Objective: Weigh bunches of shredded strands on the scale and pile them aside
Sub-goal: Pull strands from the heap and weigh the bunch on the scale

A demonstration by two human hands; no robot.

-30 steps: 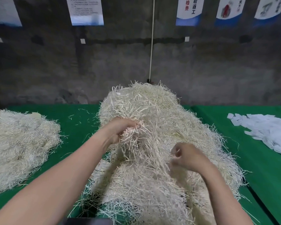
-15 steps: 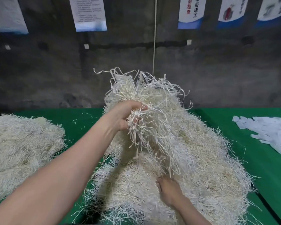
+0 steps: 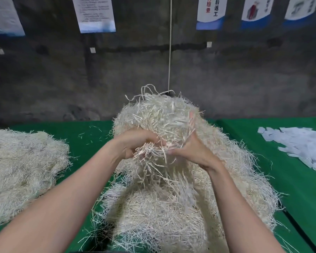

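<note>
A big heap of pale shredded strands (image 3: 173, 207) fills the middle of the green table (image 3: 91, 136). My left hand (image 3: 135, 143) grips a bunch of strands (image 3: 161, 121) lifted above the heap, fingers curled round its lower end. My right hand (image 3: 190, 150) is raised to the right side of that bunch, thumb pointing left and fingers reaching up into the strands. Loose ends hang down between the two hands. No scale shows in this view.
A second, flatter pile of strands (image 3: 20, 170) lies on the table at the left. White paper slips (image 3: 303, 145) are spread at the right. A dark seam (image 3: 299, 229) splits the table on the right. A grey wall with posters and a hanging cord (image 3: 170, 52) stands behind.
My right hand has come up from low in the heap to the lifted bunch. My left hand has kept its grip and lowered the bunch slightly.
</note>
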